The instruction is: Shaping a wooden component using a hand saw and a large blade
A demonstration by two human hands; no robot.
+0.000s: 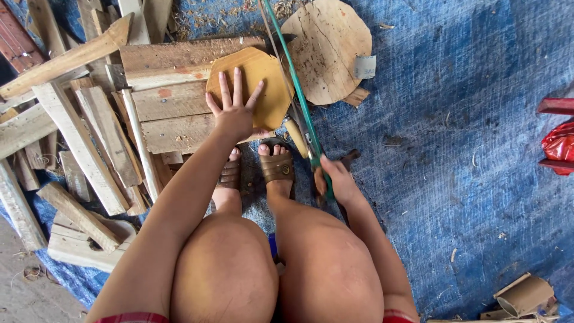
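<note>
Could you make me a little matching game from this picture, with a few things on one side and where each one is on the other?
Things:
1. yellowish wooden piece
2. saw
3. round wooden board
4. red bag

Places:
A. at the right edge of the picture
B. under the flat left hand
C. gripped in the right hand
D. on the blue tarp, beyond the saw

Pairs: 1-B, 2-C, 3-D, 4-A
</note>
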